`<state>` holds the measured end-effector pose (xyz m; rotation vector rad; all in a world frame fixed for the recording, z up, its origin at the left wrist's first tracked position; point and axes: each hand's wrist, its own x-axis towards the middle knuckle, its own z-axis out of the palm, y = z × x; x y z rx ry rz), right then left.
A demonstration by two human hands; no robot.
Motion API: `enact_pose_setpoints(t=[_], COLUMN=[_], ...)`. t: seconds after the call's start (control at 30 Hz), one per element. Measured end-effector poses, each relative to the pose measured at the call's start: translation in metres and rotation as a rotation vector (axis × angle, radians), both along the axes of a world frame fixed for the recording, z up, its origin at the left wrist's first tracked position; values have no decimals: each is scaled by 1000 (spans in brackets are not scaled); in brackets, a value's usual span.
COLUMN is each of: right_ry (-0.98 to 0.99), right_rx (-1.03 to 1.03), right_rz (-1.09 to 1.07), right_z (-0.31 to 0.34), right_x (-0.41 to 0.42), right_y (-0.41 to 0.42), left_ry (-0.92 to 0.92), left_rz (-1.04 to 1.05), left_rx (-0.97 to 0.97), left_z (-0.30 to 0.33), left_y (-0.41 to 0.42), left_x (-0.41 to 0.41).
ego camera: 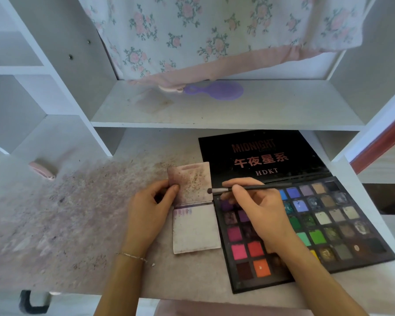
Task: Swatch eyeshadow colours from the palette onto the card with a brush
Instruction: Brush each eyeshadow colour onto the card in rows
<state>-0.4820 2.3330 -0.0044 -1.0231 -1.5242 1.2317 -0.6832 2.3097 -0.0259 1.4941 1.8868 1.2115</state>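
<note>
A black eyeshadow palette (328,224) lies open on the desk at the right, with several coloured pans and its lid up behind. Left of it is a white folded card (196,231), its lower leaf flat with faint purple strokes at its top left. My left hand (148,210) pinches the left edge of the stained upper leaf (192,183), holding it up. My right hand (258,210) grips a thin black brush (255,188) above the palette's purple pans. The brush tip points left and touches the upper leaf's right edge.
The desk top (78,213) is smeared with pinkish powder stains on the left. A pink object (42,171) lies at the far left. On the shelf above rests a purple hand mirror (214,90) under a floral cloth (214,30). White shelf uprights flank the desk.
</note>
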Motion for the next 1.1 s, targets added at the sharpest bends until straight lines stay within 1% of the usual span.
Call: enact_pose_setpoints(t=[0.23, 0.33, 0.47, 0.57, 0.7, 0.83, 1.1], right_ry=[-38, -92, -154, -204, -290, -373, -383], right_rx=[34, 51, 61, 97, 84, 76, 116], right_rz=[-168, -252, -378, -459, -472, -434, -388], right_z=[7, 7, 1, -2, -8, -12, -10], right_x=[37, 55, 77, 89, 96, 97, 95], right_y=[3, 4, 6, 7, 8, 10, 9], left_ry=[6, -3, -91, -142, -94, -103, -65], left_rz=[14, 9, 26, 44, 92, 98, 107], left_rx=[-5, -26, -62, -24, 26, 45, 70], left_z=[-1, 1, 5, 6, 3, 1, -3], left_y=[0, 2, 4, 2, 0, 0, 1], left_x=[0, 2, 6, 12, 19, 19, 18])
